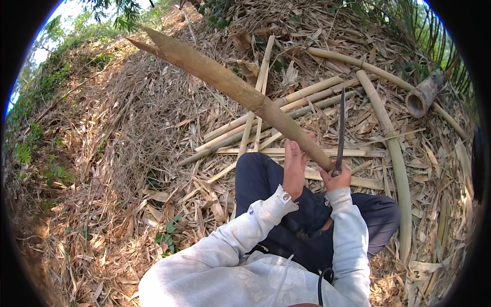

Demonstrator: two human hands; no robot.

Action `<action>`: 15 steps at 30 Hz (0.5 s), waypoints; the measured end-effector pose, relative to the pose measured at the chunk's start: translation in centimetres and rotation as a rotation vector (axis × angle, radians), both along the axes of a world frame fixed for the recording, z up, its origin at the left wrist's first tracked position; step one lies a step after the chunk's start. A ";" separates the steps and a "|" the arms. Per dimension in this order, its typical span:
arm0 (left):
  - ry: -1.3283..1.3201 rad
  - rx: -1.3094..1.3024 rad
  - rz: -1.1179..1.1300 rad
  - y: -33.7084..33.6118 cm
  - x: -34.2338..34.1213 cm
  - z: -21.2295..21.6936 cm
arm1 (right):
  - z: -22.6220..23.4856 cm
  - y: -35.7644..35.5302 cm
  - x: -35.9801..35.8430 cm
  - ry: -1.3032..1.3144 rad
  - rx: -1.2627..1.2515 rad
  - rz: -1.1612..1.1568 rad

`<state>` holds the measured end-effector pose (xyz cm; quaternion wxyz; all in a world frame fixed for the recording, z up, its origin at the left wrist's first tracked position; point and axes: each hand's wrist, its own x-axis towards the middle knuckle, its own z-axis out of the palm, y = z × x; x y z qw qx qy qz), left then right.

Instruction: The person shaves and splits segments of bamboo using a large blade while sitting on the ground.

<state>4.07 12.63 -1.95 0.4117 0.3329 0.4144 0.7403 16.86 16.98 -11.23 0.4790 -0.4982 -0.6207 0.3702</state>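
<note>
A thick tan bamboo pole slants up across the view, its far end split into jagged points. My left hand holds it near the lower end, with the thumb side toward me and fingertips showing beyond the pole. My right hand is closed around the handle of a long dark-bladed knife, the blade pointing up and away. That hand also lies against the near end of the pole. Its grip hides most of the knife's handle.
Cut bamboo lengths lie crossed beyond my knees. A long curved bamboo pole runs along my right. Farther right rests a hollow bamboo section, near a thinner bent pole. Dry leaves and husks cover the sloping ground.
</note>
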 end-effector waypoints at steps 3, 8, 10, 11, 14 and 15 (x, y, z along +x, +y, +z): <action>0.323 -0.004 0.112 -2.2 -2.9 2.3 | -0.6 1.1 1.1 0.033 -0.131 -0.019; 0.104 0.397 0.258 -3.6 -13.5 13.5 | -1.5 2.1 1.2 0.089 -0.162 0.011; 0.034 0.489 0.134 -3.0 -17.7 16.5 | -1.6 2.4 1.3 0.022 -0.165 0.028; 0.066 0.512 0.100 -3.0 -18.8 17.4 | -1.6 2.4 1.6 -0.016 -0.160 0.037; 0.114 0.553 -0.058 -3.1 -18.2 20.2 | -1.3 2.0 1.2 -0.128 -0.100 0.066; 0.098 0.513 -0.074 -2.7 -18.8 19.8 | -1.2 1.6 1.3 -0.196 -0.086 0.076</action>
